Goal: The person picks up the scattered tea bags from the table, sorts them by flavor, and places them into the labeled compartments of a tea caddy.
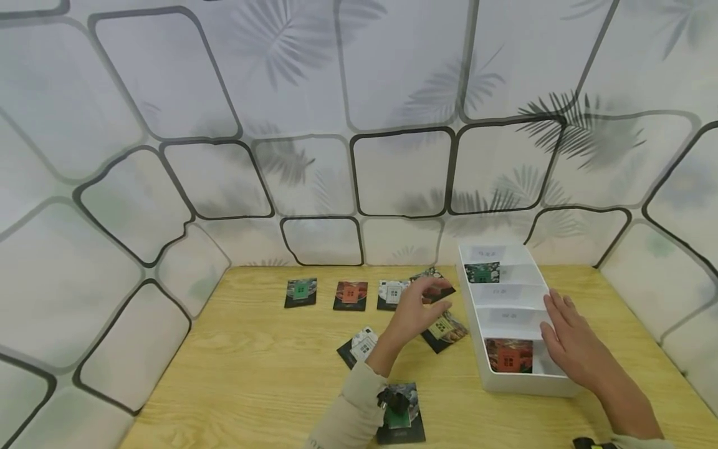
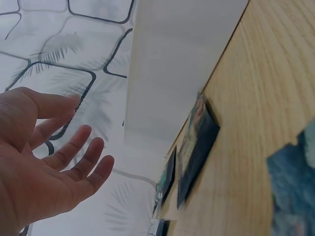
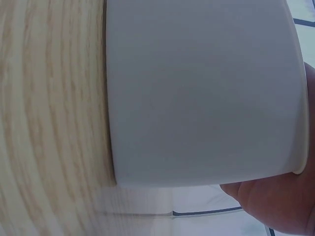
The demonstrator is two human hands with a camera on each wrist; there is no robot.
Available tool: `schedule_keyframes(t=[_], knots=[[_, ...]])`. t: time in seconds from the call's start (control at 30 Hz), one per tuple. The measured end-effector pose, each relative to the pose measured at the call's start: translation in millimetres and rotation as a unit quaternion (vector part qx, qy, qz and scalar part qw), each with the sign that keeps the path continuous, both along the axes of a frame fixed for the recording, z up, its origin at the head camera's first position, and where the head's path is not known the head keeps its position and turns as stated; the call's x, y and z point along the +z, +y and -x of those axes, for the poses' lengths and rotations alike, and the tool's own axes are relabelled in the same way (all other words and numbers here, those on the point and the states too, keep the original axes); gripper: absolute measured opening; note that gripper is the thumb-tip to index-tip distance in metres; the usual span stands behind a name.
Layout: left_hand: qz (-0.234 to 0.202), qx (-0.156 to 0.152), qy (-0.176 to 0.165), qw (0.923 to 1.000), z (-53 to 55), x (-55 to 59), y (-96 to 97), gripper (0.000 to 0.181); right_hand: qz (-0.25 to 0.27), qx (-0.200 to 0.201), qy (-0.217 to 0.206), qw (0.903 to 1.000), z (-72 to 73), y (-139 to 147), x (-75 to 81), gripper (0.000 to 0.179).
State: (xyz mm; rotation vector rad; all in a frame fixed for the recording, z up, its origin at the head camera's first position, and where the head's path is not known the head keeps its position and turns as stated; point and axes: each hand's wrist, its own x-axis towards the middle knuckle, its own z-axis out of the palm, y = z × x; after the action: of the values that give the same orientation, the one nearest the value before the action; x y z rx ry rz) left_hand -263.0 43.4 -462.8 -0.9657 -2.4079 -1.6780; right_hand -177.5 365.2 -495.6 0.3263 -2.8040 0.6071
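Observation:
My left hand (image 1: 412, 314) hovers over the table with its fingers loosely bent and nothing in them, as the left wrist view also shows. Under and around it lie small flat packets: a yellow-labelled packet (image 1: 443, 329), a dark packet (image 1: 447, 290) partly behind the fingers, and a white-labelled packet (image 1: 390, 295). My right hand (image 1: 579, 342) rests on the right rim of a white divided box (image 1: 527, 383), fingers extended. Inside the box, a green-labelled packet (image 1: 482, 272) stands in a rear compartment and a red-labelled packet (image 1: 509, 355) in the front one.
Farther left in the back row lie another green packet (image 1: 301, 292) and a red packet (image 1: 351, 295). A tilted white packet (image 1: 359, 346) lies beside the left forearm, which partly covers a front green packet (image 1: 412, 424). Patterned cloth walls (image 1: 314, 240) enclose the wooden table (image 1: 235, 374).

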Motion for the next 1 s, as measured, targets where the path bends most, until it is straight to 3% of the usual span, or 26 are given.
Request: schedule_keyframes(t=[0.37,0.7,1.0], knots=[[0.059,0.024,0.005,0.9979,-3.2,-6.7,-5.4,0.036,0.003,0.010,0.007,0.9999,0.2,-0.2,0.7,0.059],[0.096,0.022,0.030,0.9947,-3.5,-13.9,-5.5,0.037,0.002,0.008,0.005,0.9999,-0.7,2.3,0.4,0.059],[0.145,0.022,0.005,0.9892,-2.8,-20.4,-5.0,0.042,-0.001,0.005,-0.002,1.0000,-0.5,0.5,0.5,0.059]])
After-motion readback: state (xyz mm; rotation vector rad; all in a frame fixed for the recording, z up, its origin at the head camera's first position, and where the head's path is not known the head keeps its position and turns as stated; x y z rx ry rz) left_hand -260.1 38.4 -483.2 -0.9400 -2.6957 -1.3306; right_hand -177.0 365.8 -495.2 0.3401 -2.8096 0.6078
